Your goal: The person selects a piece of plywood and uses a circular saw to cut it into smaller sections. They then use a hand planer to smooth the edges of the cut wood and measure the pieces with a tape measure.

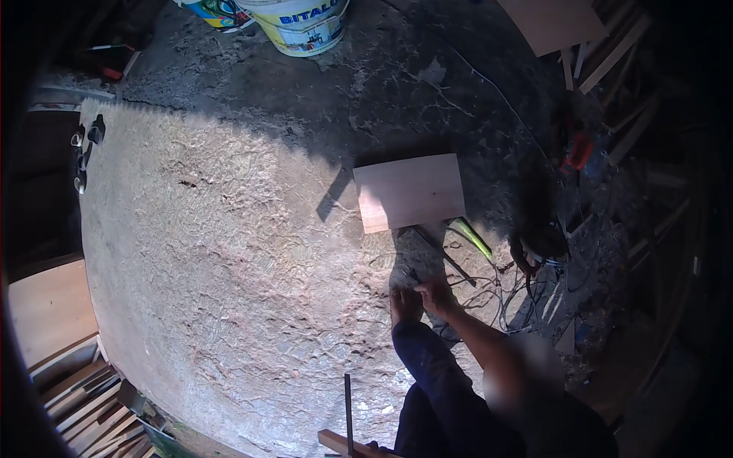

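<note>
Head view shows a person bent low over a rough concrete floor (229, 252), both hands down at the lower centre of the frame. The left hand (405, 304) and the right hand (437, 294) sit close together, fingers curled inward as if pinching something small, but what they grip is too small and shadowed to tell. Just right of them lies a tangle of thin wires (496, 294); the hands seem to touch its near end. Above them a dark metal bar (443, 256) and a yellow-green handled tool (473, 238) lie beside a pale wooden board (410, 192).

The risk I judge greatest is the tangle itself: a tug on one strand could drag the whole snarl, pull the neighbouring tools along, or kink a lead. The dark sleeve and knee (427, 366) also shade the work, so a wrong strand is easily picked. A white bucket (301, 27) stands well apart at the top.
</note>
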